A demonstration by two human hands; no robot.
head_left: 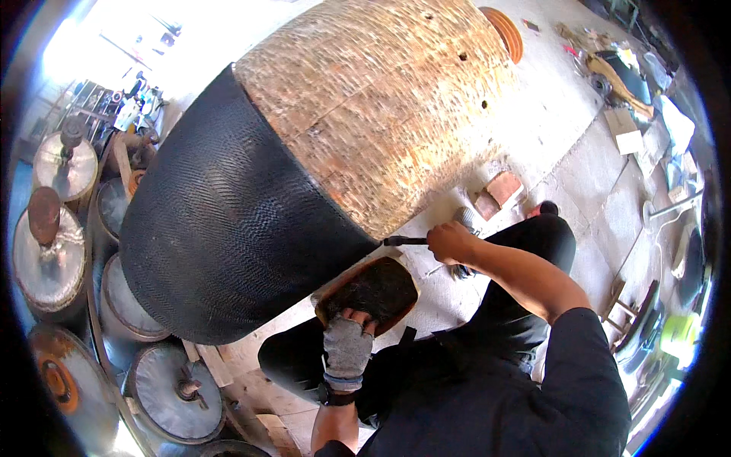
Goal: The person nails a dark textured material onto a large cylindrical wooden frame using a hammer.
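Observation:
A big drum lies in front of me, its left part wrapped in black textured rubber sheet and its right part bare, with a rough brown surface. My right hand, ungloved, is closed round a black tool with a straight handle. The tool's tip meets the lower corner of the rubber's edge; its kind is not clear. My left hand, in a grey fingerless glove, grips the near rim of an open container with a dark inside. This container sits close below the drum, between my knees.
Several metal-ended rollers stand along the left. Two reddish bricks lie by the drum's right underside, near my foot. An orange ring shows at the drum's far end. Scraps, a cardboard box and cut pieces litter the right side.

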